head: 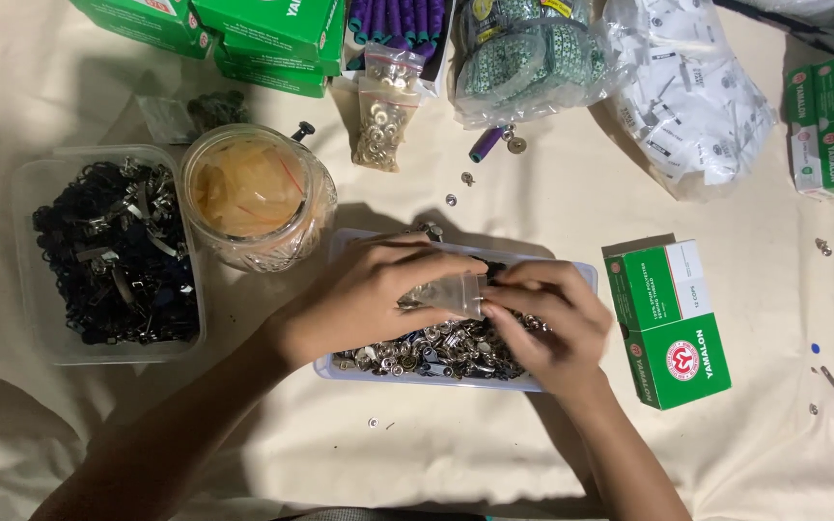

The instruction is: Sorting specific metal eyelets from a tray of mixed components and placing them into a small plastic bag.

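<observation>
Plastic bag [444, 293], small, clear, is being pinched between left hand [364, 299] and right hand [542, 323] above the tray of metal snaps [436, 352]. It seems light, soft and slippery; holding its top edge looks best.

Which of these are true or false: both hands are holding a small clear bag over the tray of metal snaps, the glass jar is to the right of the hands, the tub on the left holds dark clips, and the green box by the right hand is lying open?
1. Both the left hand and the right hand hold a small clear bag over the tray of metal snaps. True.
2. The glass jar is to the right of the hands. False: it stands to their upper left, beside the tub.
3. The clear tub on the left holds dark clips. True.
4. The green box by the right hand lies open. False: it looks closed, lying flat on the cloth.
</observation>
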